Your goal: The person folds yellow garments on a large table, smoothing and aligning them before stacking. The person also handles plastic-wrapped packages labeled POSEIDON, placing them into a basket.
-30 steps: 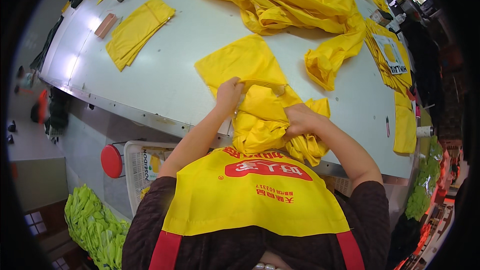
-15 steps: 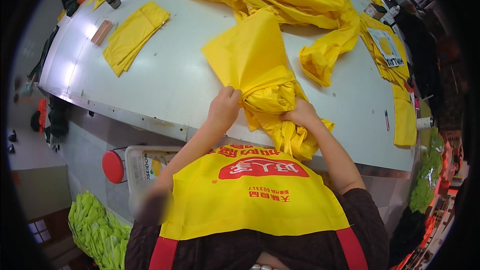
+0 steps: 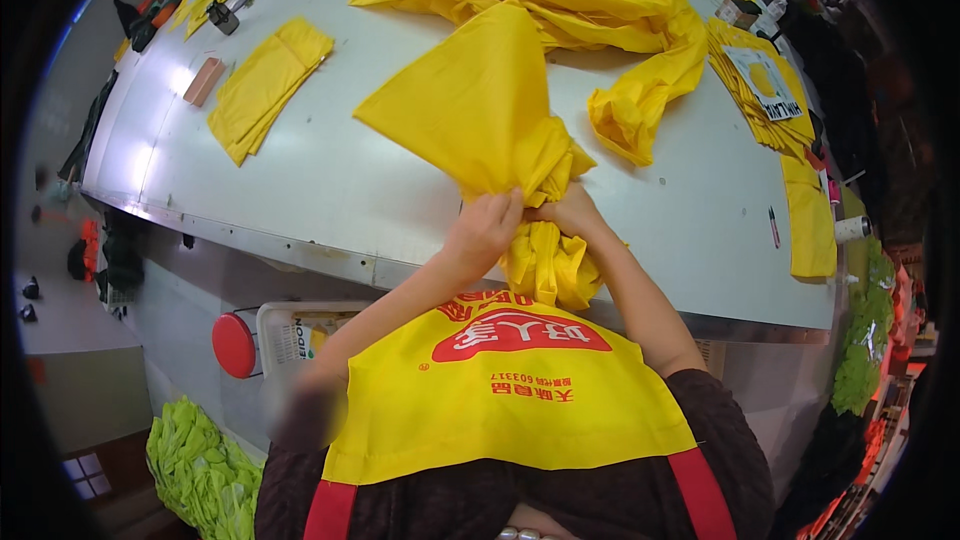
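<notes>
A piece of smooth yellow fabric [image 3: 455,100] lies gathered at the table's near edge, its flat pointed part spread away from me. My left hand [image 3: 487,228] is closed on the fabric where it narrows, fingers pinched together. Right beside it, my right hand [image 3: 568,208] is wrapped round the same bunched cloth. A crumpled length of the fabric [image 3: 555,265] hangs below both hands, toward my yellow apron [image 3: 520,390]. Beyond, a long crumpled yellow piece [image 3: 640,15] curves across the table; whether it joins the held fabric cannot be seen.
Folded yellow pieces [image 3: 270,85] lie on the left of the table [image 3: 330,160], near a brown block [image 3: 203,81]. At right are a yellow stack [image 3: 745,50] under a clear package [image 3: 768,85], a pen [image 3: 773,227] and a spool [image 3: 851,229]. A red stool [image 3: 234,346] stands below left.
My hands have come closer together, the right one moving left and up. The fabric's pointed part has swung left and spread wider, and the bunch below has shifted left.
</notes>
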